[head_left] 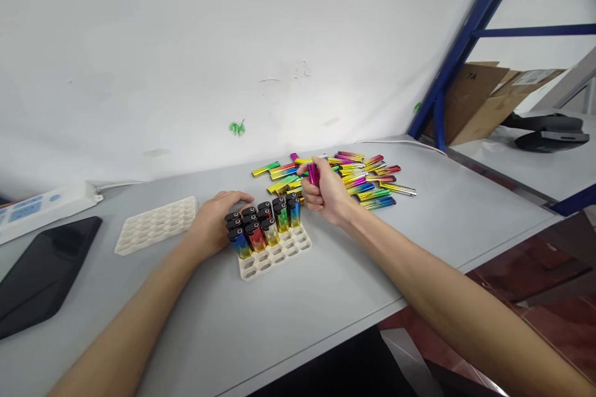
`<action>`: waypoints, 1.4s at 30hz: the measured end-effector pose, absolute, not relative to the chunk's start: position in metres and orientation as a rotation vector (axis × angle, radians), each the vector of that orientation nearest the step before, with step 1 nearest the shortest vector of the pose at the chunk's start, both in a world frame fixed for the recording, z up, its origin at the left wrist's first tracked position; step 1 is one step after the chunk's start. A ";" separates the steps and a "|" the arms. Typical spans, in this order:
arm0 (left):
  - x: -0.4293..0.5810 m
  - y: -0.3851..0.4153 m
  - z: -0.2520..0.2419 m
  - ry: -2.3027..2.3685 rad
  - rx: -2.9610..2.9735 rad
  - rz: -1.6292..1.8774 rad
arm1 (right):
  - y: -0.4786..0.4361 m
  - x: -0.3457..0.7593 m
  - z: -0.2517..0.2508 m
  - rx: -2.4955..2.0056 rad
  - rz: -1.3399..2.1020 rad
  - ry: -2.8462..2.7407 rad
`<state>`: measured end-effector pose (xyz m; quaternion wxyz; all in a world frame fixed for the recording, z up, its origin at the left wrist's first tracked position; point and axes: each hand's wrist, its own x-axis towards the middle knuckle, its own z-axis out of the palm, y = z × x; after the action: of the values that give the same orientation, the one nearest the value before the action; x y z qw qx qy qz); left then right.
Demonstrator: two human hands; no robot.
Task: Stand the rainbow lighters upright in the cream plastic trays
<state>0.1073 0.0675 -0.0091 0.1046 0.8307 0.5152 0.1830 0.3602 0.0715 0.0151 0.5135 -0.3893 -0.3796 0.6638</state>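
Note:
A pale perforated rack (279,254) stands on the table with several lighters (256,237) upright in its back rows; they have black tops and shiny red, blue, green or gold bodies. My left hand (218,217) rests at the rack's back left, its fingers reaching behind the lighters with their tips partly hidden. It looks open. My right hand (325,191) is closed around a shiny magenta lighter case (313,175), held upright above the rack's far right corner. Behind it lies a loose pile of metallic multicoloured lighter cases (358,181).
A second pale rack (156,225) lies at the left, beside a black phone-like slab (49,267) and a white box (46,208). The white wall (195,62) borders the table's back. A blue frame (459,43), cardboard boxes (484,96) and a black device (549,133) are at the right.

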 end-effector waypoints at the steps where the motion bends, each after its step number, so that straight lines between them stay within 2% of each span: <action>1: 0.107 0.067 -0.009 1.515 2.451 0.541 | 0.072 0.360 0.015 -0.936 1.561 -0.928; 6: 0.109 0.066 -0.008 1.516 2.425 0.560 | 0.075 0.369 0.021 -0.863 1.370 -1.122; 18: 0.111 0.063 -0.006 1.529 2.454 0.505 | 0.057 0.391 0.042 -0.788 1.306 -1.707; 26: 0.112 0.065 -0.007 1.542 2.444 0.498 | 0.044 0.375 0.036 -0.868 0.639 -2.153; 42: 0.112 0.064 -0.006 1.503 2.449 0.510 | 0.046 0.382 0.042 -0.865 0.645 -2.249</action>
<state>0.1118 0.0642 -0.0060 0.1113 0.8340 0.5118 0.1736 0.3822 0.0457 0.0415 0.3180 -0.3288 -0.8548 0.2452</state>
